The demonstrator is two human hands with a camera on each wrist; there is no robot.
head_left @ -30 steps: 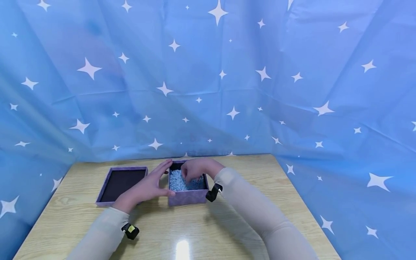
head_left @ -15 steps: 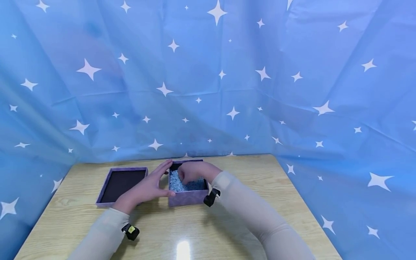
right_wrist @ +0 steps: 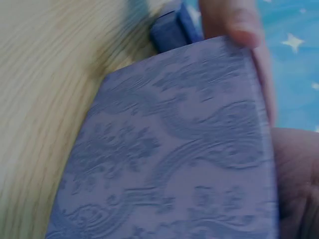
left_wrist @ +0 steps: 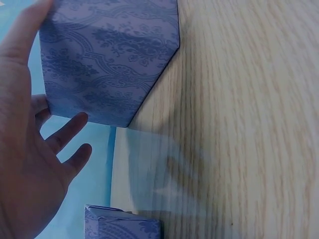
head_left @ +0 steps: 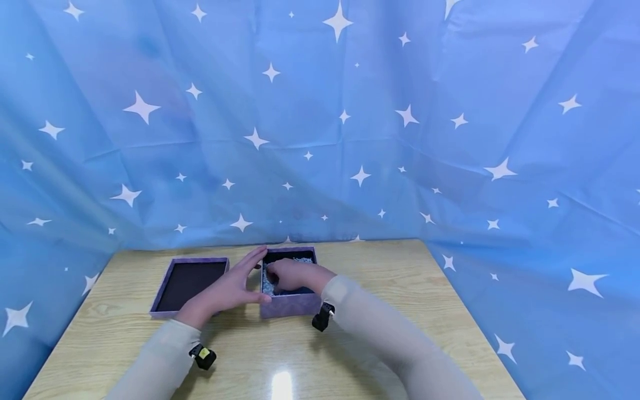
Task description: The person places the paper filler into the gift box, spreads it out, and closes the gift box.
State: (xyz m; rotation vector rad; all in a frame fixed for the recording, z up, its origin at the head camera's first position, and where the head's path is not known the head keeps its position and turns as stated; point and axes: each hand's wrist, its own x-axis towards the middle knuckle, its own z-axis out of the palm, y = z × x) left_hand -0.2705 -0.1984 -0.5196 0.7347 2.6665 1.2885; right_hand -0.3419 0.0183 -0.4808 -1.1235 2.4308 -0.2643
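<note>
A purple box (head_left: 291,306) with embossed floral walls stands uncovered on the table, and pale blue paper shreds (head_left: 268,282) lie inside its black interior. My left hand (head_left: 225,290) grips its left side, thumb at the near corner and forefinger at the far one. In the left wrist view some of that hand's fingers hang loose beside the box wall (left_wrist: 109,59). My right hand (head_left: 296,276) reaches over the right wall into the box, knuckles bent and fingertips down among the shreds. The box wall (right_wrist: 169,149) hides those fingertips in the right wrist view, so I cannot tell whether they pinch any.
Left of the box lies its shallow purple lid (head_left: 200,259), black inside facing up, partly behind my left hand. The wooden table (head_left: 240,361) runs back to a blue curtain (head_left: 320,139) with white stars. Black cameras sit on both wrists.
My right hand has moved left and toward the near wall within the box, uncovering shreds and black interior at the back. My left hand keeps its grip; box and lid have stayed put.
</note>
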